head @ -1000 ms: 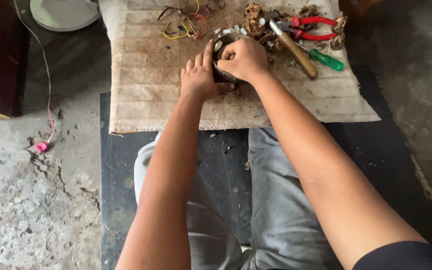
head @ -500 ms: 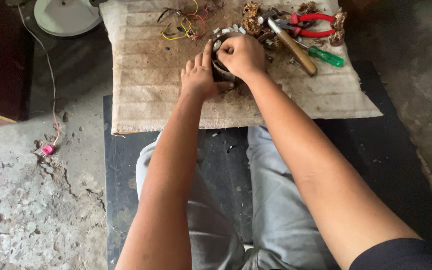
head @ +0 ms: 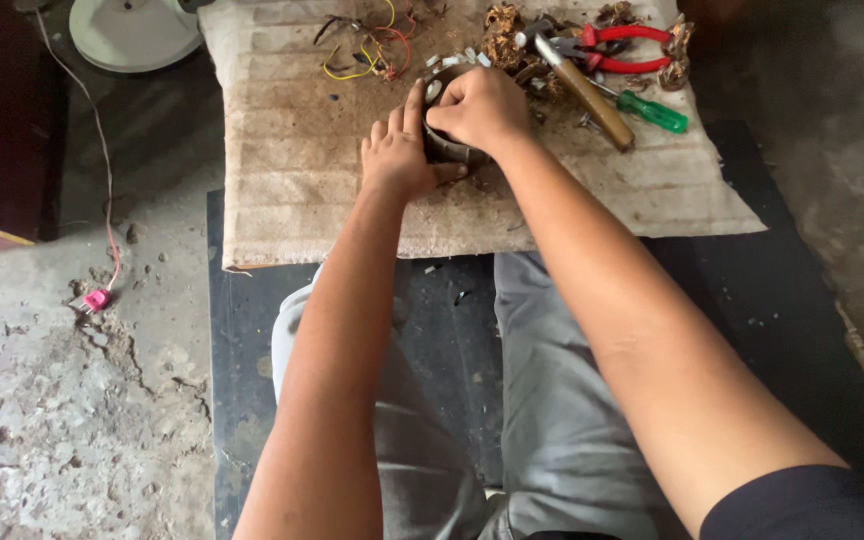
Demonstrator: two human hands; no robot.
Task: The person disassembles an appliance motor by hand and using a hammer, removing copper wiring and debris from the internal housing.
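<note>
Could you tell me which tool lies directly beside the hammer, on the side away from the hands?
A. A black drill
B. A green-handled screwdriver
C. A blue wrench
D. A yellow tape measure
B: the green-handled screwdriver lies just right of the hammer on the board, with red-handled pliers above them; both hands grip a round metal part.

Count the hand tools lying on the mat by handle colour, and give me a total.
Red-handled pliers: 1
Green-handled screwdriver: 1
Wooden-handled hammer: 1
Total: 3
</note>
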